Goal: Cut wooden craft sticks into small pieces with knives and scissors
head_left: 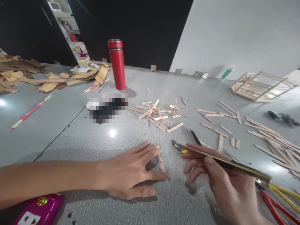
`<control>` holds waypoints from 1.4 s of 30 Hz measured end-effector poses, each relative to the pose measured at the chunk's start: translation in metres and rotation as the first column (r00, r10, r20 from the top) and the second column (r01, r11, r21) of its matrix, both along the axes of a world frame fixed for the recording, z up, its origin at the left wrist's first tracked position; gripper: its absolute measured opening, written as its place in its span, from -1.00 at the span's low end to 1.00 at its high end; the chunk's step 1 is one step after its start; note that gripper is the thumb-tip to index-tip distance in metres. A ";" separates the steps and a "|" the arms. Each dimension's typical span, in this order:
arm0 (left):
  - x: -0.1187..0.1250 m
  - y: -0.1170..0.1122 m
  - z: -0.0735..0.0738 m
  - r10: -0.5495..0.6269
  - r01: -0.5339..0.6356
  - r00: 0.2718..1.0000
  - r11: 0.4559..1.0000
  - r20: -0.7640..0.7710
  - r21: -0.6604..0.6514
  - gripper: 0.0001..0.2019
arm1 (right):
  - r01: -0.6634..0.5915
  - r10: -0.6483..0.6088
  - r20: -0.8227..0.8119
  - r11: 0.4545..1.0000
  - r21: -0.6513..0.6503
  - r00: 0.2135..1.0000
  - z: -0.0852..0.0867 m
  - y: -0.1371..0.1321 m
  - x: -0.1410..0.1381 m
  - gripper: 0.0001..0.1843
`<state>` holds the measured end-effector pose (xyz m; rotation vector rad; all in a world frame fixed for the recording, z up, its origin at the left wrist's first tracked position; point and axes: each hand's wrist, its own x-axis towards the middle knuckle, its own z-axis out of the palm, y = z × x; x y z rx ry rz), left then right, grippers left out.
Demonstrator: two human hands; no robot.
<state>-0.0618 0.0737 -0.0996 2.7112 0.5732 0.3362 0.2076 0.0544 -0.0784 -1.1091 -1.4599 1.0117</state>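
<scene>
My left hand [131,173] lies palm down on the grey table with its fingers spread. Two of its fingertips rest at the ends of a short wooden craft stick [162,165], pinning it to the surface. In my right hand [231,187] is a slim brass-coloured craft knife [225,161], gripped between thumb and fingers. Its blade points left and sits raised above the table, apart from the stick. Beyond the knife tip lies a black pen [195,136], partly hidden by my right hand. Ahead of both hands is a loose heap of craft sticks [160,118].
More sticks [274,140] spread along the right, below a wooden stick frame [257,90]. Red-handled pliers [274,203] lie at lower right. A red thermos [118,68] stands at the back. Cardboard scraps [101,76] cover the far left; a purple device [47,206] sits beneath my left forearm.
</scene>
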 end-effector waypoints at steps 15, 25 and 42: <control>0.000 0.001 0.000 -0.012 0.010 0.999 0.999 -0.052 -0.047 -0.44 | -0.367 0.005 0.621 0.811 0.456 0.784 -0.014 0.013 -0.001 -0.79; 0.001 -0.001 -0.001 -0.003 0.004 0.998 1.000 -0.062 0.016 -0.49 | -0.184 0.238 0.364 0.967 -0.179 0.900 -0.009 0.011 -0.027 -0.63; 0.001 0.000 -0.004 -0.013 0.013 1.000 0.999 -0.021 0.031 -0.46 | -0.059 0.054 0.542 0.998 -0.008 0.839 -0.024 0.008 -0.029 -0.53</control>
